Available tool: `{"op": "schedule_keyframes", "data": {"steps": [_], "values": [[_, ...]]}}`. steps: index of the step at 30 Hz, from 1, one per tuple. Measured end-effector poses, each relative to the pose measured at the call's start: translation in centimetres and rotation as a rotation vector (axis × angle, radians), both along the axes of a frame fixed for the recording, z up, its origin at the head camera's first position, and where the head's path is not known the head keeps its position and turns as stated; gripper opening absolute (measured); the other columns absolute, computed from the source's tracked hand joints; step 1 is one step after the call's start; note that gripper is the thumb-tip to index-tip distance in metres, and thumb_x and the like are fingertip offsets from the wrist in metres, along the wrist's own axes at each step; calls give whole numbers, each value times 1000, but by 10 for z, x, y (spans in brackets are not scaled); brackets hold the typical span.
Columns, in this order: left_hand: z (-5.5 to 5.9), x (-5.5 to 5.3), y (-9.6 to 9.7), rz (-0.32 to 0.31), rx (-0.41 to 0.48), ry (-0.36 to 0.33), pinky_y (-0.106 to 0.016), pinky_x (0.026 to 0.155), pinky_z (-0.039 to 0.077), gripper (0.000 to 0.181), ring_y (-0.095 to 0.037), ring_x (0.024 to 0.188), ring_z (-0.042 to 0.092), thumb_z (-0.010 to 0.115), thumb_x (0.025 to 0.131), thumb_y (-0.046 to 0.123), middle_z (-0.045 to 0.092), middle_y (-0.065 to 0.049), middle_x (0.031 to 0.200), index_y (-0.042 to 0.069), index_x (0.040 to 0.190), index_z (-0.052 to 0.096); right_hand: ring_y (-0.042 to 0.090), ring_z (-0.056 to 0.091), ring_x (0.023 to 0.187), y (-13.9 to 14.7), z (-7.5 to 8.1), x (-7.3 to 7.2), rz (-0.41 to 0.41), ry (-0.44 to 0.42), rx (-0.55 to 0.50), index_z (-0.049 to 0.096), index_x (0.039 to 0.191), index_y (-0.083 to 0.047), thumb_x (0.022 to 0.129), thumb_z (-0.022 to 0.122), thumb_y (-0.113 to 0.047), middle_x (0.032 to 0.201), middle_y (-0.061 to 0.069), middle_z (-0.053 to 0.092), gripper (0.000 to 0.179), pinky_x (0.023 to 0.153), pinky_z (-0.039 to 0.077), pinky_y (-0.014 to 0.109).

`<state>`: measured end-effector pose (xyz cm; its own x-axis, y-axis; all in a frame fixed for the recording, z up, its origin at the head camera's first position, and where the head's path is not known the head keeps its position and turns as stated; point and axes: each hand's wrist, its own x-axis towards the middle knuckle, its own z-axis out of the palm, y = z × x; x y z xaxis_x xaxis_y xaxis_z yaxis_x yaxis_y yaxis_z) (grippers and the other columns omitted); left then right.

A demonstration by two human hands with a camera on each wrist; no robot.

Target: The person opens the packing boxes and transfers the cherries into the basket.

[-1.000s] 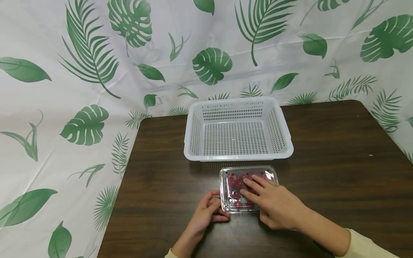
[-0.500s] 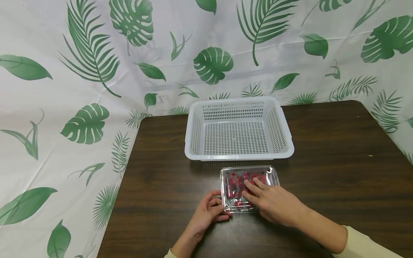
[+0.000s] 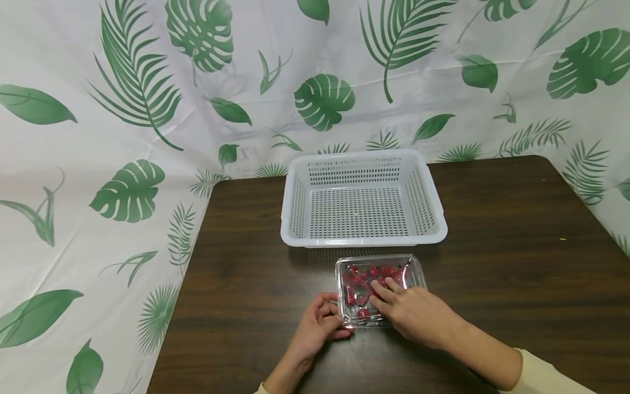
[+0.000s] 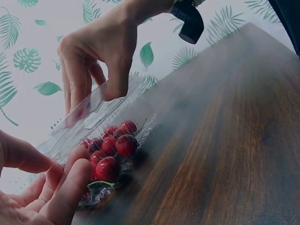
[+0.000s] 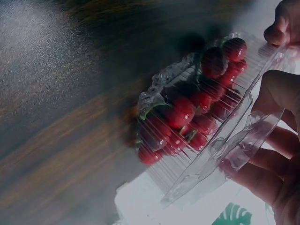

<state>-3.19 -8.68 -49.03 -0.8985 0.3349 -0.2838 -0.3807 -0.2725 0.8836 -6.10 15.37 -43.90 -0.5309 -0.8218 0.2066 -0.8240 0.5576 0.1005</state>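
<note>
A clear plastic clamshell box [image 3: 342, 290] of red cherries [image 5: 180, 112] lies on the dark wooden table, in front of the basket. At its near left corner my left hand [image 3: 315, 328] holds the edge, thumb and fingertips together there in the left wrist view. My right hand [image 3: 423, 314] lies over the box's right side. Its fingers spread on the clear lid [image 4: 105, 110] while the thumb grips the lid's near rim. Green stems show among the cherries in both wrist views. Whether the lid is raised from its base, I cannot tell.
A white perforated plastic basket [image 3: 364, 241] stands just behind the box. The table [image 3: 502, 235] extends to both sides, with a tiny yellowish speck at right. A white leaf-print curtain [image 3: 275, 65] hangs behind and to the left.
My right hand and forearm have shifted slightly left, with the fingers still on the lid. The box and the left hand stay nearly in place.
</note>
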Motion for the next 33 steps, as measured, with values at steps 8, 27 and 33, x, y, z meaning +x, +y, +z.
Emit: {"op": "schedule_keyframes", "data": {"steps": [8, 27, 33], "values": [[-2, -3, 0, -6, -12, -1, -29, 66, 58, 43, -20, 73, 67, 56, 83, -10, 57, -6, 86, -5, 123, 41, 26, 69, 95, -2, 1, 1, -18, -34, -5, 71, 112, -13, 76, 76, -22, 117, 10, 67, 37, 53, 56, 35], [-6, -8, -3, 11, -51, -23, -34, 66, 58, 47, -19, 71, 66, 53, 79, -9, 59, -9, 84, -6, 125, 44, 21, 70, 83, 2, 25, -4, -51, -224, -194, 74, 108, -12, 70, 65, -8, 111, 6, 70, 39, 55, 55, 31], [-6, -7, -3, 7, -54, -50, -38, 69, 58, 42, -22, 73, 68, 58, 82, -5, 60, -8, 83, -5, 122, 44, 1, 44, 50, 4, 37, -6, -108, -255, -227, 73, 111, -14, 69, 65, -10, 113, 3, 69, 42, 41, 23, 17]]}}
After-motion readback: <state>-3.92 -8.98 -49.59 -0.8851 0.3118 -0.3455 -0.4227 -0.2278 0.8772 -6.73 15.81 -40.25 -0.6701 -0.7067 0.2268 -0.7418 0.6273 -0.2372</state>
